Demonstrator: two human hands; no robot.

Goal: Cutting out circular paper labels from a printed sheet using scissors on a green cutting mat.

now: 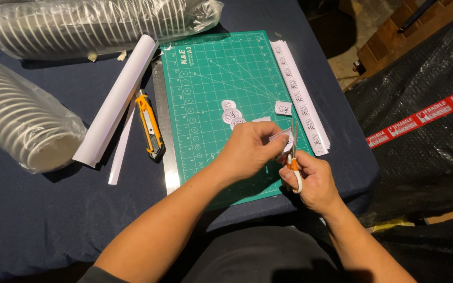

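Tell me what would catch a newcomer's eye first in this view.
The bright green cutting mat at the centre of the dark blue table, with the left hand pinching a small paper piece while the right hand works orange-handled scissors on it. Left of the mat lie a steel ruler and an orange utility knife.

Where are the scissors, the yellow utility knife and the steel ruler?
scissors [293, 137]: head view, on the blades.
yellow utility knife [148, 124]: head view, mid-handle.
steel ruler [165, 126]: head view, middle of its length.

Green gridded cutting mat [211, 78], orange-handled scissors [293, 157], navy tablecloth [38, 220].
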